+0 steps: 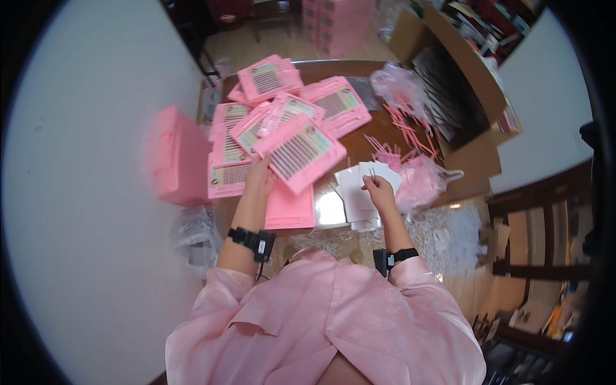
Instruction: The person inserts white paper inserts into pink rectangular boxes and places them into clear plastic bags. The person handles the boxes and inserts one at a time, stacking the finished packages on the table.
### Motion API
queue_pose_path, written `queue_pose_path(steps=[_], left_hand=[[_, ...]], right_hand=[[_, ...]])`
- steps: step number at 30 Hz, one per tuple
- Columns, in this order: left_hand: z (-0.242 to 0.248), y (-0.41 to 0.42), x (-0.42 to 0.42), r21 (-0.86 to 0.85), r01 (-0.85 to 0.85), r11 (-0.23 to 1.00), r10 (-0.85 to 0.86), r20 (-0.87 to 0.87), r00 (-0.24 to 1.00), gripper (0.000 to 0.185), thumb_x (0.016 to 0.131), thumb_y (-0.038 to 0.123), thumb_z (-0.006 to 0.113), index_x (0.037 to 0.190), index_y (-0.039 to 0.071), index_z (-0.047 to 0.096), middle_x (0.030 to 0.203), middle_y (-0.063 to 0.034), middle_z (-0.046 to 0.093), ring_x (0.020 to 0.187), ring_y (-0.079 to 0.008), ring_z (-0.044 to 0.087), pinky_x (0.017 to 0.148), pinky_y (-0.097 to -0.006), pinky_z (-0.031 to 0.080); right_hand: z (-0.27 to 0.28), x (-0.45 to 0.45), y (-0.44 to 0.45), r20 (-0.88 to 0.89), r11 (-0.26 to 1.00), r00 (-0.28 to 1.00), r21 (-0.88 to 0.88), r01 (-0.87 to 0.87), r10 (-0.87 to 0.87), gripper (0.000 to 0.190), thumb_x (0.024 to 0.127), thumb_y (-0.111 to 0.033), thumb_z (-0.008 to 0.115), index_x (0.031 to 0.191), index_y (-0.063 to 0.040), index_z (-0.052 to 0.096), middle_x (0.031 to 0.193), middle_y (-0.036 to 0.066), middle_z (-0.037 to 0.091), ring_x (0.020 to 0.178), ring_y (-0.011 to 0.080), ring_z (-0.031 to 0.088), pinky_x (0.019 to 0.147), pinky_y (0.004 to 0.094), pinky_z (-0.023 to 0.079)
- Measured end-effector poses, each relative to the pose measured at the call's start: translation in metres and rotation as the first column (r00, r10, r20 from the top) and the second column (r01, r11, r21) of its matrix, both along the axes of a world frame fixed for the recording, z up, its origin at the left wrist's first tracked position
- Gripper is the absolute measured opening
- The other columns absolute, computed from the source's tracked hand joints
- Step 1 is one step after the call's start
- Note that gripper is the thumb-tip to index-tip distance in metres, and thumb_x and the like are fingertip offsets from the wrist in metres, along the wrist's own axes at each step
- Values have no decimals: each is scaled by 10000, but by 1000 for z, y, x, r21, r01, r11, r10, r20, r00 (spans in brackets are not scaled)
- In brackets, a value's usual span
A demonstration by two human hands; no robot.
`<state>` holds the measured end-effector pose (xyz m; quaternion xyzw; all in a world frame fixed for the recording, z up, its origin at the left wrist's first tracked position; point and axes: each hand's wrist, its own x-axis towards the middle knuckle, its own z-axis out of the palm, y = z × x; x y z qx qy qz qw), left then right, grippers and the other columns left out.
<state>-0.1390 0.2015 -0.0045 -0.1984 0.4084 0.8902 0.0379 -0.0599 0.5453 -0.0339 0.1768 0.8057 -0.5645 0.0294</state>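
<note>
My left hand (262, 175) grips the near left corner of a pink eyelash tray (303, 151) with dark rows of lash clusters, tilted above other trays. Under it, a plain pink tray or lid (288, 207) lies at the table's near edge. My right hand (380, 190) pinches a thin pair of metal tweezers (372, 173), tips pointing away from me, over a loose stack of white cards (356, 192). Several more pink lash trays (267, 79) lie overlapped at the left and back of the table. Pink strips (409, 130) are scattered at the right.
A brown table (363, 127) bears everything. An open cardboard box (469, 154) stands at the right, beside clear plastic bags (418, 180) of pink strips. A pink stack (180, 156) is by the left wall. Shredded paper (447, 236) covers floor at right. Pink stacks (337, 26) stand beyond the table.
</note>
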Motion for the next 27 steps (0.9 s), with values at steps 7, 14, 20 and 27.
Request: queue_pose_path(steps=[7,14,20,27], left_hand=[[-21,129,-49,-243,202,949,-169,152,974,483,972,422,632,1263,58,504,1149,-79,578,917,-191,546,875,-330,488],[-71,226,47,-207,659,723,-440,597,671,507,983,457,598,1304,70,538,1087,-42,519,834,-141,461,711,-302,420],[-91,220,50,-258,639,725,-470,492,733,554,993,489,567,1317,42,520,1137,-63,526,825,-152,421,743,-332,418],[-93,218,48,-263,637,725,-475,479,738,554,987,504,574,1299,48,534,1083,-64,530,836,-162,463,790,-332,439]], right_hand=[[-52,92,99,160,912,939,334,238,-304,323,879,-305,696,849,16,712,785,107,718,723,152,660,680,323,505],[-77,64,90,405,953,900,301,38,-164,408,830,-386,690,922,11,722,882,212,718,849,377,696,788,455,534],[-39,65,81,104,897,981,430,106,-166,312,846,-347,690,935,-51,727,872,207,709,832,395,680,768,477,530],[1,90,115,-36,908,961,319,272,-276,225,901,-245,672,945,-27,705,817,146,719,755,310,695,671,428,519]])
